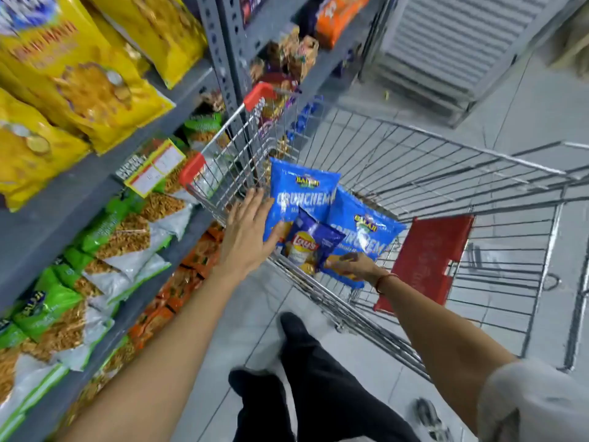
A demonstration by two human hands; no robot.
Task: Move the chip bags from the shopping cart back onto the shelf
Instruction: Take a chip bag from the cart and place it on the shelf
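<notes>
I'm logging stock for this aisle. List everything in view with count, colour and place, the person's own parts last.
Crunchem bags: two, light blue, standing in the shopping cart.
Lay's bag: one, dark blue, in front of the Crunchem bags.
Shopping cart: one, silver wire, red handle ends, beside the shelf.
Red flap: one, inside the cart, right.
Shelf: grey metal, left.
Yellow bags: several, upper shelf.
Green-and-white bags: many, middle shelf.
Orange bags: several, lower shelf.
Floor: grey tiles.
Left hand: open, against the taller Crunchem bag.
Right hand: on the other Crunchem bag's lower edge.
</notes>
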